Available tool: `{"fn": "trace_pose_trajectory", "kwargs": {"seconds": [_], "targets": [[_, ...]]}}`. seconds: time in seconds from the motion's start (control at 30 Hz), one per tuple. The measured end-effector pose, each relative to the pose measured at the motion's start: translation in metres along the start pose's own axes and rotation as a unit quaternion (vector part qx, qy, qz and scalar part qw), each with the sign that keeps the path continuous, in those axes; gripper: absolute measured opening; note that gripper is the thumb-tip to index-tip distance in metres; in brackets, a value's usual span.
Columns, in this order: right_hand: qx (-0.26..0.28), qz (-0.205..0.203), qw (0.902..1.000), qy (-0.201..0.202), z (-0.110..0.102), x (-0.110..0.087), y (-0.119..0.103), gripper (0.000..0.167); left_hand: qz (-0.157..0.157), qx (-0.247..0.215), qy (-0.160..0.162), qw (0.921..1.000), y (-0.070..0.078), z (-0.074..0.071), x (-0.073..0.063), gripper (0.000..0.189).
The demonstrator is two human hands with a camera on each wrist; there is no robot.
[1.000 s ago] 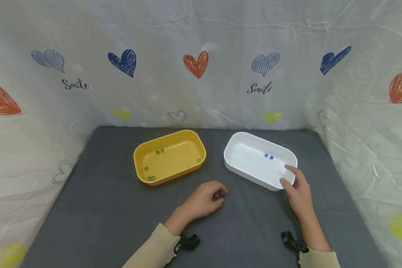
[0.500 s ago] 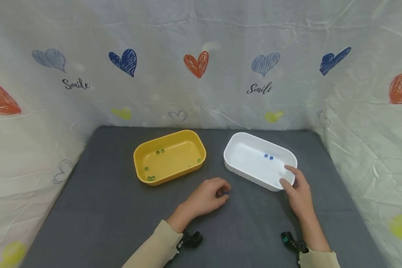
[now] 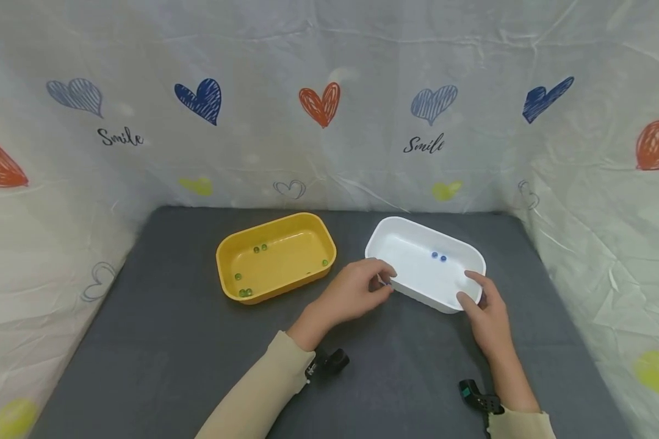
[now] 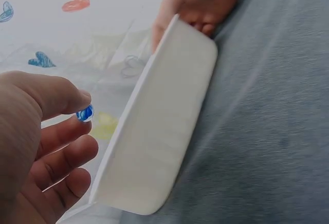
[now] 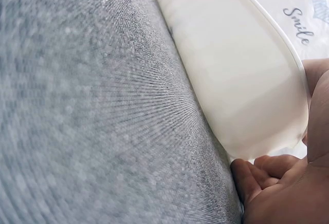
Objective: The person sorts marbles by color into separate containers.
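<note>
My left hand (image 3: 357,285) pinches a blue glass marble (image 4: 85,113) between thumb and index finger. Its fingertips are at the near left rim of the white tray (image 3: 414,291), overlapping it in the head view. My right hand (image 3: 491,314) holds that tray at its near right corner, thumb and index finger over the rim. In the right wrist view its other fingers are curled against the tray's end. Two blue marbles (image 3: 439,256) lie inside on the tray's floor.
A yellow tray (image 3: 285,262) with several green marbles stands to the left, at an angle. Both trays rest on a dark grey cloth (image 3: 170,353). Behind the table hangs a white curtain (image 3: 252,164) printed with hearts.
My left hand has lifted the blue marble off the cloth area and carried it forward and right to the white tray. The right hand has stayed on the tray.
</note>
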State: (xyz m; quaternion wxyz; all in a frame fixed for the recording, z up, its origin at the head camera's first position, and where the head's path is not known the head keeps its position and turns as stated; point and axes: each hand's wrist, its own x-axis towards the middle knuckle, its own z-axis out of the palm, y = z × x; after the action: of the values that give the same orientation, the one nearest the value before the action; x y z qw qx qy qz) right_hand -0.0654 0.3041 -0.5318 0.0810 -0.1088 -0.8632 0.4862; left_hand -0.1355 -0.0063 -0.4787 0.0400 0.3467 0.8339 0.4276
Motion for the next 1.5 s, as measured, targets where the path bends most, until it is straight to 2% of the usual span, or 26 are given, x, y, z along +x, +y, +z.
{"fn": "trace_pose_trajectory", "kwargs": {"seconds": [0.3, 0.5, 1.0, 1.3, 1.5], "targets": [[0.008, -0.003, 1.0000, -0.003, 0.000, 0.000, 0.001, 0.050, -0.045, -0.001, 0.033, 0.9984, -0.009, -0.005, 0.022, 0.022], [0.014, -0.013, 0.9998, 0.000, 0.000, 0.000, 0.002, 0.049, -0.065, 0.002, 0.033, 0.9973, -0.014, -0.001, 0.028, 0.023], [0.015, -0.019, 0.9997, 0.001, 0.000, 0.000, 0.003, 0.049, -0.070, 0.003, 0.031, 0.9971, -0.020, 0.005, 0.031, 0.025], [0.031, -0.036, 0.9989, 0.003, 0.003, 0.001, 0.001, 0.050, -0.068, 0.007, 0.037, 0.9970, -0.020, 0.002, 0.027, 0.025], [0.023, -0.035, 0.9991, 0.007, 0.002, 0.001, 0.006, 0.050, -0.071, 0.009, 0.044, 0.9964, -0.020, 0.002, 0.020, 0.023]]}}
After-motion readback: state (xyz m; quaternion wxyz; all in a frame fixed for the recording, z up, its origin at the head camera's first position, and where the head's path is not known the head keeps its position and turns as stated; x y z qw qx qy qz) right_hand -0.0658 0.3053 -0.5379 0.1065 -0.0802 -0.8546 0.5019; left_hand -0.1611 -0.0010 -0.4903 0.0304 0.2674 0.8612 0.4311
